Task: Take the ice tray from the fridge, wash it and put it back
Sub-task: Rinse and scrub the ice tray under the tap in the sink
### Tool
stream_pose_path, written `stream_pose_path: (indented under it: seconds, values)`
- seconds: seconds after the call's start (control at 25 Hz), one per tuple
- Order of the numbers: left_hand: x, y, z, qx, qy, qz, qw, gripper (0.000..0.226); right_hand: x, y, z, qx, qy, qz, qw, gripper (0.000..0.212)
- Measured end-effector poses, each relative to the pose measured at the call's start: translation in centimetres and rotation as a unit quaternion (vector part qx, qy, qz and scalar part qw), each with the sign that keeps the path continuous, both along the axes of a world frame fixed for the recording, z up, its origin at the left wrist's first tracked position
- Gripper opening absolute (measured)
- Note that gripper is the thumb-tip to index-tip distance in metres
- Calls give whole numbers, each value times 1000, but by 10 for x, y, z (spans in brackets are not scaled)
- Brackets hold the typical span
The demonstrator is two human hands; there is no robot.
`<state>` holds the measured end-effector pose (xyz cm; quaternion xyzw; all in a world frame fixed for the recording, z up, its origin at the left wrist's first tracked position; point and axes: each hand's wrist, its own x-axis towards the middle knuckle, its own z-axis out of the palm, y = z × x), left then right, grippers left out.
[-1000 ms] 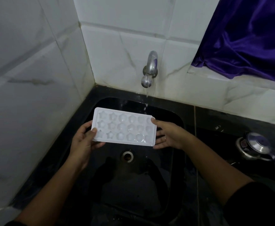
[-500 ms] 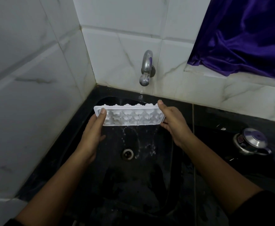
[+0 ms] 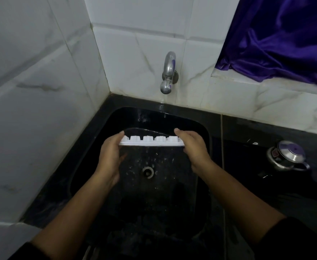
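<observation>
The white ice tray (image 3: 151, 141) hangs over the black sink (image 3: 200, 132), turned over so its cup bottoms point up and only its long edge faces me. My left hand (image 3: 111, 156) grips its left end. My right hand (image 3: 193, 145) grips its right end, fingers curled over the top. A thin stream of water falls from the metal tap (image 3: 168, 76) behind the tray, and drops spatter the basin around the drain (image 3: 147, 172).
White marble-look tiles close in the left and back walls. A black counter (image 3: 247, 166) runs to the right and carries a steel pot lid (image 3: 287, 155). A purple curtain (image 3: 285, 38) hangs at the upper right.
The tray went from face-up under the tap to tipped away from me, then fully upside down. Water poured out into the sink. Both hands kept hold of its ends.
</observation>
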<state>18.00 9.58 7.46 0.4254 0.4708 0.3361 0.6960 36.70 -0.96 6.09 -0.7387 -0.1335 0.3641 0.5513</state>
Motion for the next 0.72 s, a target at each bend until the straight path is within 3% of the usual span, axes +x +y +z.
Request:
stream_pose_path:
  seconds: [0.12,0.2,0.28,0.32,0.36,0.44,0.52,0.6,0.72]
  values:
    - [-5,16,8,97,-28,20,995,33,5,7,32,19,39,22,999,29]
    - [-10,22,17,205,-92,47,973,42,7,11,47,111,-18,5,994,25]
    - [-15,16,4,291,-62,29,954,37,0,3,36,158,-110,-18,981,18]
    - [-19,10,-13,292,-14,11,956,37,-8,-5,20,126,-131,-26,983,15]
    - [-25,4,-34,235,33,-17,971,39,-15,-14,-3,63,-113,-21,991,15]
    - [-36,-7,-57,60,87,-58,993,41,-26,-25,-28,-72,-25,30,997,32]
    - [-41,-8,-56,37,95,-75,992,40,-23,-24,-20,-72,-36,43,996,44]
    - [-43,-6,-40,131,32,-19,991,36,-17,-18,7,7,-96,5,995,45]
    - [-50,-13,-21,300,-27,0,953,33,-35,-28,35,116,-219,-64,967,23]
